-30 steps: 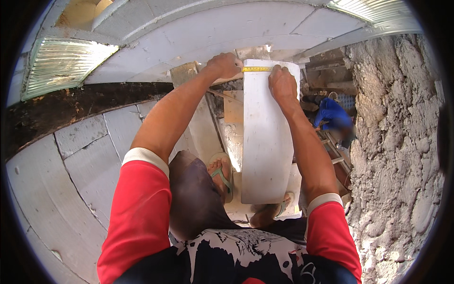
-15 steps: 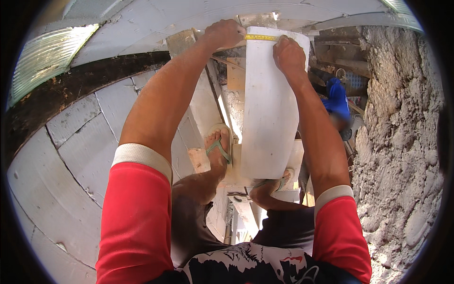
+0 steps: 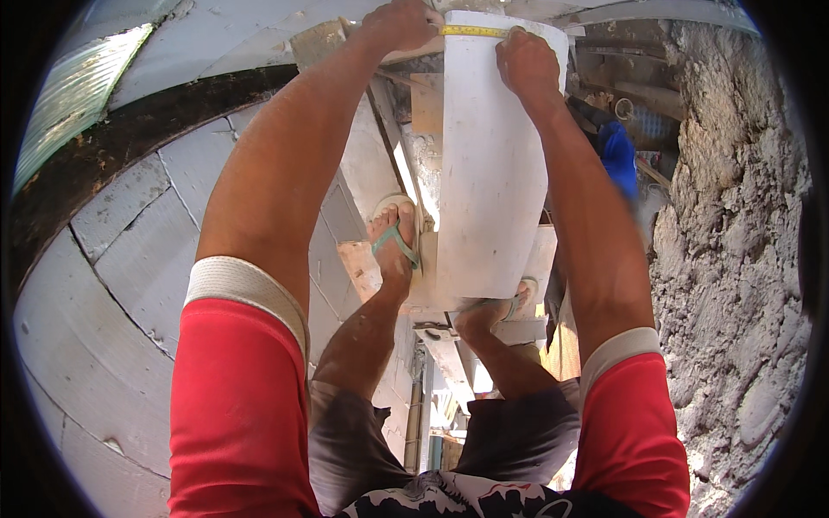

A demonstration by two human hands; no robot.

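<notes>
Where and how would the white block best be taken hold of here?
Probably by both long edges, around mid-length, coming from left and right together. The block is long and stretches away from the person, so side holds should balance it. The tape crosses its far end; its near end partly hides the right foot.

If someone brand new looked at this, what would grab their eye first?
Probably the long white block mid-picture, with a yellow measuring tape across its far end between the left grip and right grip. Then the rough grey wall at right and the red sleeves at both lower sides.
</notes>
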